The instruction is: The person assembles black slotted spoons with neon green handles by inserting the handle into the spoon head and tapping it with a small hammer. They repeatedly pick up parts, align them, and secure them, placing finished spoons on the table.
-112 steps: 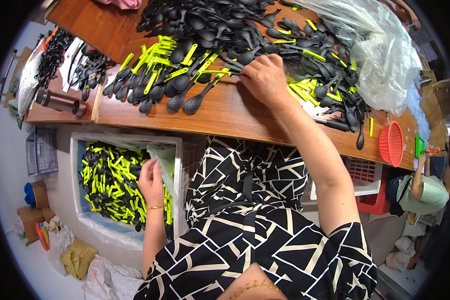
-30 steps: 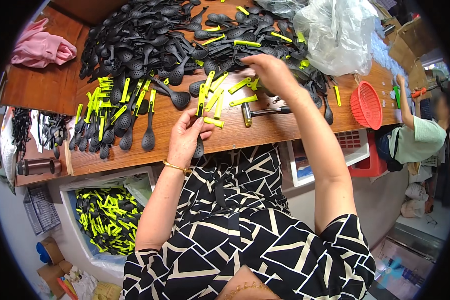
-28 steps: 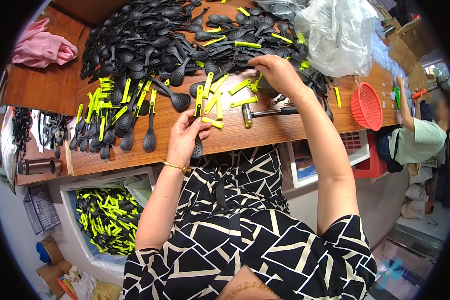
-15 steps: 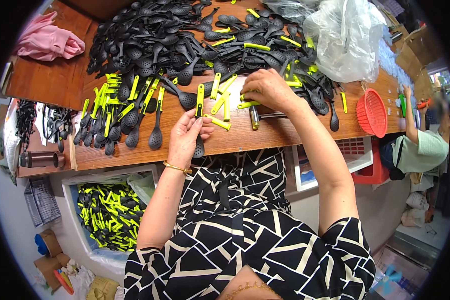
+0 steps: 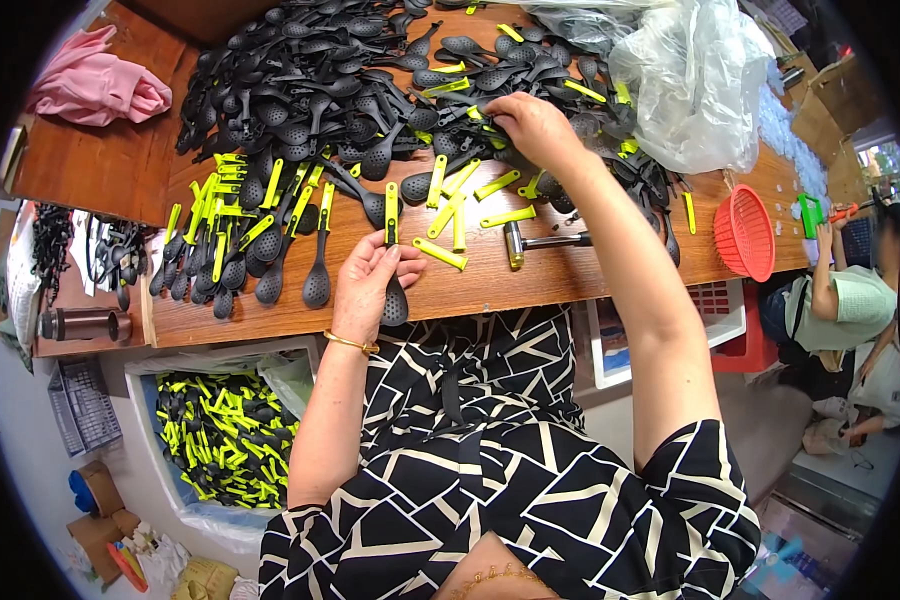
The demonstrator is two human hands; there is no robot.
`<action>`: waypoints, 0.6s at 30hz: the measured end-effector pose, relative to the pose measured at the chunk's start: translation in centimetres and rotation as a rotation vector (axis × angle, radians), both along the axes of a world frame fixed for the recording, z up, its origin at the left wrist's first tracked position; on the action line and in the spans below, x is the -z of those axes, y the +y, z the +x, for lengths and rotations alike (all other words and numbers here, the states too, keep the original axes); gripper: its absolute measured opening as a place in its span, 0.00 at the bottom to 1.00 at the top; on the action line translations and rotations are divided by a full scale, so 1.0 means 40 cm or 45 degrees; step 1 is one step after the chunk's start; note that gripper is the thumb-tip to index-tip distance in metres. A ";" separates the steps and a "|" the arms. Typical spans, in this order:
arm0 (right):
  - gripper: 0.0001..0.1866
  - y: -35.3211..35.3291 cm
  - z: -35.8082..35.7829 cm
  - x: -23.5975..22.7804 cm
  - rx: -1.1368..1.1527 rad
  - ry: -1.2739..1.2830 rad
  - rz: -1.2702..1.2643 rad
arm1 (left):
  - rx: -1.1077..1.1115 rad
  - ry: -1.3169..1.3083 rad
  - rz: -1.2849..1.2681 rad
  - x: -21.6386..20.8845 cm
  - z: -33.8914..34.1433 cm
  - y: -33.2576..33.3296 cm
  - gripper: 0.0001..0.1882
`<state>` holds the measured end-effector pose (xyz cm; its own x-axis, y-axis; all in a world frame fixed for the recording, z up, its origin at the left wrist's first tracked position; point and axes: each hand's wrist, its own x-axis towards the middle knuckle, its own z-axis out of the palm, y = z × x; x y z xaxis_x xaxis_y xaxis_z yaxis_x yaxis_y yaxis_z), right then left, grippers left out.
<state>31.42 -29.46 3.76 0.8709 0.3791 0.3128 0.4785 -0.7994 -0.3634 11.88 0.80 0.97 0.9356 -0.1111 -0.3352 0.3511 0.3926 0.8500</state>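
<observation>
My left hand (image 5: 368, 285) is closed around a black spoon (image 5: 394, 300) at the table's front edge. A lime-green handle piece (image 5: 391, 205) sits on the spoon's upper end and points away from me. Over the front of the black spoon pile, my right hand (image 5: 538, 130) has its fingers bent down beside a lime piece (image 5: 475, 113). Its fingertips are partly hidden, so what they grip cannot be made out. Several loose lime handle pieces (image 5: 458, 222) lie between the hands. A hammer (image 5: 515, 246) with a metal head rests just right of them.
A big heap of black perforated spoons (image 5: 300, 85) covers the back. Spoons with lime handles (image 5: 215, 225) are grouped at left. At right are clear plastic bags (image 5: 685, 90) and a red basket (image 5: 743, 232). Below left stands a lined bin (image 5: 140, 400) of lime-and-black pieces. A co-worker (image 5: 855, 300) is far right.
My right hand has moved away from the hammer, farther back to the spoon pile. The hammer and the lime pieces beside it are now uncovered. My left hand still holds the spoon.
</observation>
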 end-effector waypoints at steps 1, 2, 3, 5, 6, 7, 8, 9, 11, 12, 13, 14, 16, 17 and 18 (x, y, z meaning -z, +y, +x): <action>0.14 0.009 -0.019 0.002 0.001 -0.018 0.049 | 0.006 -0.020 0.020 0.000 -0.002 0.000 0.14; 0.14 0.015 -0.035 0.002 0.004 -0.036 0.099 | 0.014 -0.041 0.039 0.001 -0.004 -0.001 0.14; 0.14 0.008 -0.046 0.004 -0.008 -0.034 0.008 | 0.037 -0.059 0.052 0.004 -0.005 -0.003 0.14; 0.15 -0.010 -0.068 0.007 -0.031 -0.026 -0.172 | 0.059 -0.059 0.056 0.008 -0.002 -0.003 0.14; 0.17 -0.014 -0.084 0.000 -0.087 -0.043 -0.218 | 0.076 -0.061 0.056 0.007 0.000 -0.004 0.14; 0.18 -0.013 -0.099 -0.003 -0.145 -0.060 -0.264 | 0.043 -0.037 0.023 0.007 -0.002 -0.004 0.14; 0.19 -0.006 -0.114 -0.004 -0.205 -0.076 -0.309 | 0.035 -0.037 0.035 0.010 -0.007 0.000 0.14; 0.21 0.008 -0.126 -0.010 -0.165 -0.057 -0.405 | 0.027 -0.043 0.043 0.010 -0.008 -0.002 0.14; 0.22 0.070 -0.137 0.009 -0.010 -0.104 -0.400 | 0.020 -0.069 0.071 0.021 -0.009 0.003 0.15; 0.23 0.100 -0.135 0.031 0.080 -0.160 -0.392 | 0.026 -0.082 0.091 0.018 -0.007 -0.003 0.15; 0.23 0.141 -0.130 0.055 0.129 -0.181 -0.324 | 0.032 -0.095 0.121 0.013 -0.007 -0.009 0.15; 0.23 0.191 -0.121 0.074 0.167 -0.201 -0.254 | 0.029 -0.105 0.153 0.012 -0.008 -0.011 0.15; 0.21 0.284 -0.107 0.072 0.183 -0.105 -0.239 | 0.023 -0.116 0.179 0.014 -0.012 -0.008 0.16; 0.18 0.287 -0.080 0.118 0.224 -0.221 -0.107 | 0.048 -0.121 0.174 0.013 -0.006 -0.020 0.16; 0.19 0.300 -0.068 0.112 0.179 -0.223 -0.001 | 0.035 -0.125 0.174 0.012 -0.006 -0.015 0.16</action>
